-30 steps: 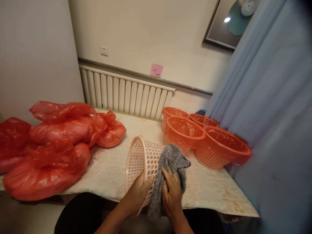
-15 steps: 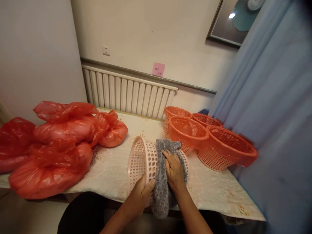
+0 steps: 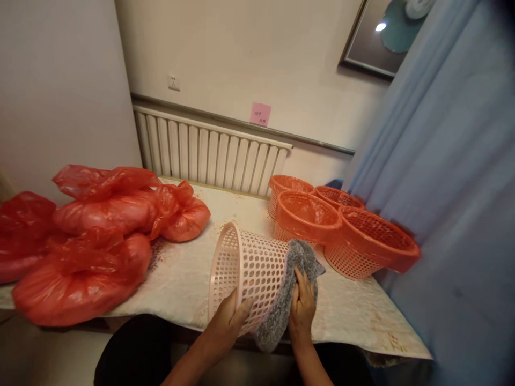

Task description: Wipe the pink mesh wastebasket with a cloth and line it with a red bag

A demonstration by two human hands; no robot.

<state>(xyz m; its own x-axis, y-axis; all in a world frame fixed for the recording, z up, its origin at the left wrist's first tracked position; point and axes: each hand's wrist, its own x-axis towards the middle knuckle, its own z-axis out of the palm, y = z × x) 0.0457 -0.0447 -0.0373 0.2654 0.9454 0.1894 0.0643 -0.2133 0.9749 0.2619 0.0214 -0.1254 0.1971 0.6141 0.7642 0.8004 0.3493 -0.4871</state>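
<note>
The left hand (image 3: 228, 320) grips a pale pink, perforated plastic basket (image 3: 262, 261) by its rim, the basket sideways just beyond that hand; the right hand (image 3: 302, 310) clasps a fuzzy grey cloth (image 3: 301, 256) against its base end.

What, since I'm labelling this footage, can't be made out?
Head view:
Base of the pale basket: covered by the grey cloth.
Palm of the right hand: turned away.
Contents of the red bags: hidden by their plastic.
Framed picture: cut off by top edge and curtain.
Writing on the pink note: too small to be sure.
</note>
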